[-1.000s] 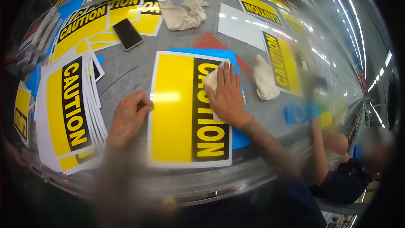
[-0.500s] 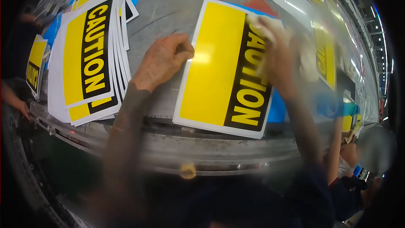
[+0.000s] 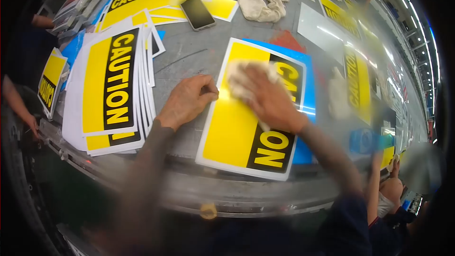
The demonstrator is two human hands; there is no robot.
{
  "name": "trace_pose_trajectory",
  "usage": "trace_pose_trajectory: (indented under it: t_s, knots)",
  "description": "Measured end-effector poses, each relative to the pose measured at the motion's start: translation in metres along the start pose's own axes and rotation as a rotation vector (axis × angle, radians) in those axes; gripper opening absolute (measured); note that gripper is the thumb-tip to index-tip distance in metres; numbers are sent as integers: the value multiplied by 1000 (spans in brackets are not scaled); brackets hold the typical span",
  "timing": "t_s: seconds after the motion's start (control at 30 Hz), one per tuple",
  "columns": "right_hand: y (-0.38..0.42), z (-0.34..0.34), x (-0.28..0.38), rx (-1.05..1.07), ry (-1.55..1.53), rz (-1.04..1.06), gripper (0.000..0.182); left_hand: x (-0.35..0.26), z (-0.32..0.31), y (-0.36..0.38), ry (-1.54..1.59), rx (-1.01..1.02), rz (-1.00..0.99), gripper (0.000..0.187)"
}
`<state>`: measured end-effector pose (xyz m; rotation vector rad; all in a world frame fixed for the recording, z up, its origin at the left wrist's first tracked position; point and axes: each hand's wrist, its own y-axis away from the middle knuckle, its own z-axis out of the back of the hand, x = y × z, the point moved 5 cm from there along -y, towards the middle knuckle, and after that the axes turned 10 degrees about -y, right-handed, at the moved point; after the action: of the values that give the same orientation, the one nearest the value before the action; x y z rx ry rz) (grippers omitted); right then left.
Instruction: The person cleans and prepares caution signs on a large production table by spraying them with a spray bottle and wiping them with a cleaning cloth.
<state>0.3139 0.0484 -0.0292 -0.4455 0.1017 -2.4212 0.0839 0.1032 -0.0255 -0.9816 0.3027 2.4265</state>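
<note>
A yellow and black caution sign lies face up in front of me, with at least one more sheet edge showing under it. My left hand is closed, thumb and fingers pinched together at the sign's left edge. Pressed flat under my right hand is a white cloth, against the sign's upper middle. The hand and cloth cover part of the lettering. Beneath the sign, a blue sheet sticks out on the right.
To the left stands a fanned stack of caution signs. A phone and crumpled cloth gloves lie farther back. More signs are at the right, near a blue bottle. Other people's arms show at the sides.
My right hand has moved the cloth leftward across the sign, from the black lettered band onto the yellow part. My left hand stays at the sign's left edge. The view has tilted up.
</note>
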Motion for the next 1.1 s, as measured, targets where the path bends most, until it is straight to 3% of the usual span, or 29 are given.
trace_pose_trajectory:
  t_s: [0.07,0.13,0.23,0.27,0.3,0.33,0.37,0.4,0.43,0.47,0.53,0.57,0.6,0.67,0.7,0.77,0.83,0.9,1.0,1.1]
  knots:
    - [-33,5,-43,-164,-7,-178,53,6,-4,-1,14,-28,-10,15]
    - [-52,-6,-45,-216,44,-116,58,8,-5,-1,18,-56,-12,19]
    - [-50,-9,5,-3,-14,5,62,8,-7,0,10,-66,59,22]
    - [-51,-9,-8,34,-90,-56,62,10,-9,0,-10,-90,76,23]
    - [-53,-8,-35,-65,-212,-113,61,10,-14,-1,-79,-116,64,24]
    - [-57,-12,-50,-190,-113,-76,55,6,-11,1,-70,-104,69,24]
    - [-60,-8,-43,-178,164,106,50,15,-18,1,-13,-113,91,22]
    - [-59,-24,-49,-297,180,168,44,16,-18,1,-45,-162,75,21]
    - [-54,-20,-28,-190,260,84,48,18,-17,0,-61,-180,88,22]
    - [-58,-7,3,-99,-154,-216,57,17,-16,7,-75,-278,42,23]
    - [-37,-3,49,33,-200,8,64,12,1,7,-63,-275,-25,24]
    - [-38,11,61,144,-206,-159,63,14,1,5,-53,-280,-60,25]
    - [-41,9,39,181,-323,-187,62,31,-10,-1,-50,-312,-92,26]
    - [-42,13,7,42,-245,-294,63,31,-19,1,-103,-284,-112,29]
    - [-46,11,-7,-1,-155,-248,63,24,-17,7,-157,-232,-91,31]
    - [-48,11,-6,-36,-139,-225,63,5,-4,19,-213,-5,-56,34]
    - [-47,18,0,-35,-103,-245,63,-17,11,47,-207,375,-37,36]
    - [-48,21,1,-38,-141,-247,63,-21,9,85,-356,208,-204,39]
    - [-48,11,-6,-46,-138,-254,64,-19,2,109,-414,109,-234,42]
    - [-31,-8,13,-79,-63,-195,66,-3,-11,96,-360,241,-131,43]
